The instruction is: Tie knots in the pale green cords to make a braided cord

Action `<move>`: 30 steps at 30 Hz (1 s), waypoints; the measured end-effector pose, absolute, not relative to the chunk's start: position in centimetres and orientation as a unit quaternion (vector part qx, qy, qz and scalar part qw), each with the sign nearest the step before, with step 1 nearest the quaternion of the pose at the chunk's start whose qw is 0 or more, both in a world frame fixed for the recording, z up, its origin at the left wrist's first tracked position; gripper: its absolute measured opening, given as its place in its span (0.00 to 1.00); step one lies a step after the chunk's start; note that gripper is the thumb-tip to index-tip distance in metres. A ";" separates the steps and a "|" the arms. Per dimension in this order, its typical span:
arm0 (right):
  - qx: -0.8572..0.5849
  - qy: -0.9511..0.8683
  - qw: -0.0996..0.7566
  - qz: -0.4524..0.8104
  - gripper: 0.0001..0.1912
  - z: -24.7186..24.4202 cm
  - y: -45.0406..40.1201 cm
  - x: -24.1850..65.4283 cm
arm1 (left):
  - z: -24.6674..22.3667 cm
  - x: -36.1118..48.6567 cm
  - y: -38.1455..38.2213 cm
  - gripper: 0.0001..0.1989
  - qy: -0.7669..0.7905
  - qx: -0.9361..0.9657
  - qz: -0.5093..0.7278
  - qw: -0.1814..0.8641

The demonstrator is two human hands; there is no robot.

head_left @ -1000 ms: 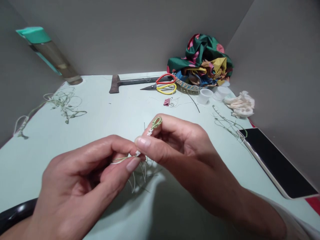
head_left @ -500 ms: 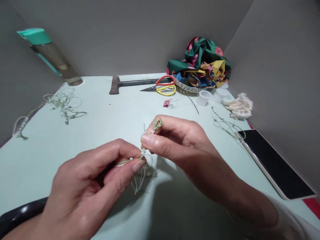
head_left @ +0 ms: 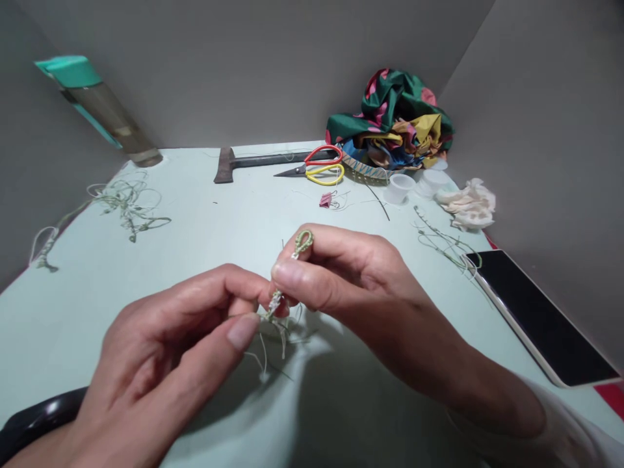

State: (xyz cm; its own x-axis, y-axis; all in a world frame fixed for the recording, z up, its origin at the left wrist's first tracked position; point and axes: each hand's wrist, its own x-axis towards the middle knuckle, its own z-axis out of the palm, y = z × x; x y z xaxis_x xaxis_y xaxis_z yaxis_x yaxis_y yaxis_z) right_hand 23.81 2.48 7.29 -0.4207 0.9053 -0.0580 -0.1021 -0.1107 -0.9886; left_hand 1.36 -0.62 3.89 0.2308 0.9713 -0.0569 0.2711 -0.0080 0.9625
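Observation:
A braided green and white cord [head_left: 275, 301] with a small loop at its top hangs between my hands above the table. My right hand [head_left: 336, 273] pinches it just below the loop between thumb and forefinger. My left hand [head_left: 195, 344] is at the cord's lower part, its fingertips around the lower knots and its thumb at their left edge; whether they grip a strand is too small to tell. Thin loose green and white threads dangle under the knots.
Across the back stand a bottle [head_left: 112, 117], a hammer [head_left: 225, 166], scissors [head_left: 324, 172] and a basket [head_left: 365, 170] of colourful cloth. A pink clip [head_left: 326, 200], small cups [head_left: 400, 188], crumpled tissue [head_left: 470, 205], knotted cords [head_left: 131, 205] and a phone [head_left: 536, 318] lie around the pale table [head_left: 219, 227].
My left thumb has drawn back left and opened from the cord, showing more of the lower knots. My right hand has shifted slightly left with the loop.

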 end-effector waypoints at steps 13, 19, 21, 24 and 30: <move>-0.376 -0.540 0.380 0.650 0.15 6.6 2.3 24.7 | 4.2 1.1 -1.1 0.19 0.503 0.594 0.355 0.518; -0.377 -0.548 0.389 0.637 0.17 6.9 2.3 24.3 | 4.8 2.2 -0.8 0.22 0.535 0.557 0.363 0.522; -0.386 -0.563 0.415 0.601 0.20 7.1 2.2 24.2 | 5.3 2.6 -0.9 0.24 0.564 0.540 0.343 0.522; -0.399 -0.569 0.439 0.570 0.23 7.3 2.1 24.0 | 6.0 3.0 -0.9 0.25 0.587 0.522 0.322 0.528; -0.357 -0.567 0.438 0.600 0.17 7.4 2.3 24.4 | 6.6 3.3 -0.7 0.28 0.556 0.482 0.345 0.583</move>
State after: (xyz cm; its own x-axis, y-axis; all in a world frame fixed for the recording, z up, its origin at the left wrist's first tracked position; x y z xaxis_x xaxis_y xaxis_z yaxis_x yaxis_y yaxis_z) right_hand 24.43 2.28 7.36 -0.3623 0.9296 0.0684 -0.1211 0.0258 -0.9923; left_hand 3.27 -0.69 6.64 0.1443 0.9378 -0.3157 0.1336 0.2976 0.9453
